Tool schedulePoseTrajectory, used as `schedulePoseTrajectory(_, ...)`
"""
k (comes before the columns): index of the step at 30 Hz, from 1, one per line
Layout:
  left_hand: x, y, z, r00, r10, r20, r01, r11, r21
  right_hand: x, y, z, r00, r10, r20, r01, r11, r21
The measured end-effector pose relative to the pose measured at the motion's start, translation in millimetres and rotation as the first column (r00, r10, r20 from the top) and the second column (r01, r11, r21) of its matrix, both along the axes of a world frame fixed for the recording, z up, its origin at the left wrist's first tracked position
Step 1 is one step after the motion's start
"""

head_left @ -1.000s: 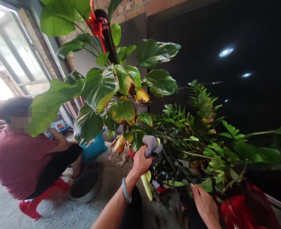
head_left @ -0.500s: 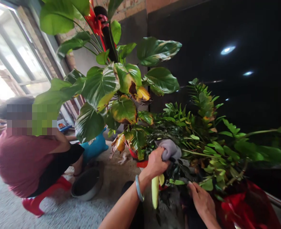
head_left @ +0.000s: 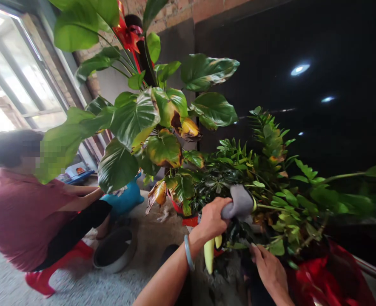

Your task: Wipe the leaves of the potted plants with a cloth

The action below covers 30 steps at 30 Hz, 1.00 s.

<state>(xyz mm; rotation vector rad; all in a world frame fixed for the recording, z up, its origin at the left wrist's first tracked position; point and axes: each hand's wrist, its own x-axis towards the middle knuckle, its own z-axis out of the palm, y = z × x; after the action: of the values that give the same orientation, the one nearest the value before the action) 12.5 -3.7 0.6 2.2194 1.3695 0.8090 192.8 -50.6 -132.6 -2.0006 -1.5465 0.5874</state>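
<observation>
My left hand [head_left: 212, 219] is closed on a grey cloth [head_left: 240, 202] and presses it against the stems of a bushy small-leaved plant [head_left: 271, 187]. A pale yellow piece [head_left: 209, 254] hangs below that hand. A bracelet sits on my left wrist. My right hand [head_left: 269, 265] reaches low into the same plant, fingers bent around a stem near its base; what they grip is hidden by leaves. A tall plant with big green and yellowing leaves [head_left: 143, 119] stands just behind and to the left.
Another person in a red shirt [head_left: 18, 212] crouches at the left beside a grey basin [head_left: 113, 253] and a blue object [head_left: 126, 199]. Red wrapping [head_left: 328, 280] covers the pot at lower right. A dark glossy wall stands behind, a window at the far left.
My left hand has carried the grey cloth to the right, deeper into the small-leaved plant. My right hand has stayed low at the plant's base. The other person has leaned slightly left.
</observation>
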Motion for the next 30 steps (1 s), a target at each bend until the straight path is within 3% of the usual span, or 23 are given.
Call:
schedulePoseTrajectory(2,3.9,8.6,2.3,0.991,0.128,0.041,-0.130,0.990,0.047,-2.0,-2.1,7.8,0.998,0.031,-0.051,-0.032,0.999,-0.030)
schedulePoseTrajectory(4,6.4,9.4,-3.3,0.981,0.173,-0.087,-0.174,0.985,-0.004,-3.0,-3.3,14.2,0.997,0.041,-0.064,-0.044,0.997,-0.056)
schedulePoseTrajectory(6,5.7,2.3,-13.2,0.960,0.050,-0.274,-0.089,0.987,-0.131,-2.4,-3.3,17.0,0.999,0.019,-0.032,-0.022,0.998,-0.066)
schedulePoseTrajectory(8,1.9,-7.1,-20.4,0.933,-0.141,-0.330,0.054,0.964,-0.260,-0.4,-2.6,16.8,1.000,0.006,0.024,-0.004,0.997,-0.073)
schedulePoseTrajectory(9,-0.6,-10.5,-21.2,0.932,-0.200,-0.301,0.111,0.951,-0.289,0.7,-2.2,16.1,0.999,0.008,0.049,-0.004,0.996,-0.084)
schedulePoseTrajectory(11,-5.1,-11.4,-16.2,0.966,-0.178,-0.185,0.132,0.962,-0.239,2.1,-1.7,15.0,0.997,0.017,0.073,-0.008,0.993,-0.121)
schedulePoseTrajectory(15,-7.2,6.9,3.4,0.990,0.049,0.129,-0.055,0.998,0.042,0.0,-1.9,16.3,1.000,-0.005,0.006,0.006,0.996,-0.091)
schedulePoseTrajectory(18,-4.8,16.7,1.9,0.976,0.093,0.198,-0.118,0.986,0.116,-2.2,-2.2,16.9,1.000,0.012,-0.021,-0.013,0.997,-0.075)
schedulePoseTrajectory(21,-4.5,9.3,-16.1,0.999,0.042,-0.033,-0.044,0.998,-0.036,-1.0,-2.3,13.7,1.000,0.008,0.018,-0.007,0.998,-0.062)
schedulePoseTrajectory(23,-6.5,-0.5,-27.0,0.968,-0.097,-0.231,0.050,0.978,-0.204,0.9,-2.1,11.0,0.997,-0.009,0.071,0.013,0.999,-0.050)
schedulePoseTrajectory(25,-9.5,-6.9,-29.4,0.934,-0.197,-0.297,0.109,0.952,-0.288,2.3,-1.9,9.8,0.995,-0.004,0.101,0.010,0.998,-0.058)
schedulePoseTrajectory(27,-12.2,-5.5,-21.9,0.968,-0.143,-0.206,0.098,0.973,-0.211,2.7,-1.7,10.9,0.995,0.008,0.095,0.001,0.996,-0.089)
schedulePoseTrajectory(30,-14.8,9.0,-3.2,0.995,0.053,0.086,-0.056,0.998,0.034,1.2,-1.7,14.6,0.999,0.002,0.042,0.002,0.995,-0.099)
